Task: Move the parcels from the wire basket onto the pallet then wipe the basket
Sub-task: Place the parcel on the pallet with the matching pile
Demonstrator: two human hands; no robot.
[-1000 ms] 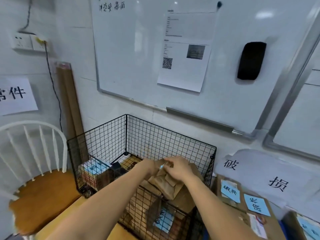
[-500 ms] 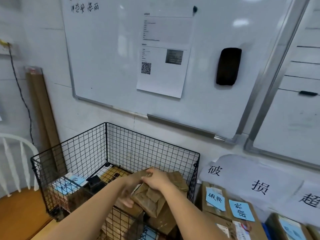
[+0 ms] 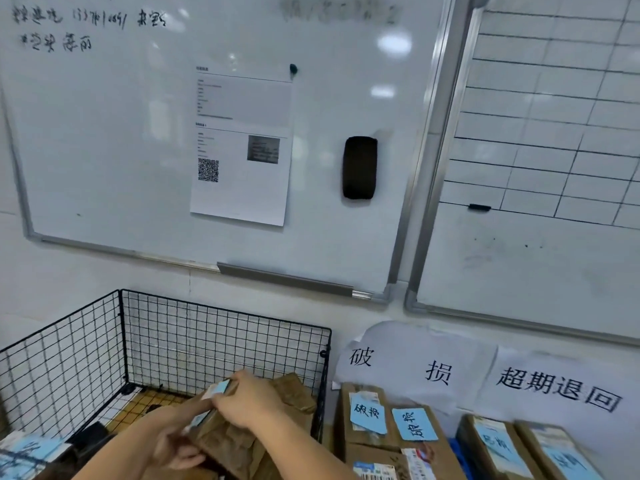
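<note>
Taped cardboard boxes with blue labels [image 3: 367, 420] stand at 3 o'clock of the black wire-mesh basket [image 3: 221, 341], with a whiteboard [image 3: 138, 168] at 12. The crumpled brown paper parcel [image 3: 228, 441] is in the basket's 4 o'clock corner. The right hand [image 3: 249, 400] grips its top edge, and the blurred left hand [image 3: 176, 441] curls round its lower side.

View: one wide-angle camera worn on the person's head.
Facing: forward at the far wall, tilted only slightly down; the whiteboard [image 3: 104, 150] fills the upper frame.
Nearness: close; the wire basket [image 3: 221, 341] sits at the near bottom edge.
Span: basket near left, labelled boxes [image 3: 369, 434] near right, gridded board [image 3: 536, 254] far right.
</note>
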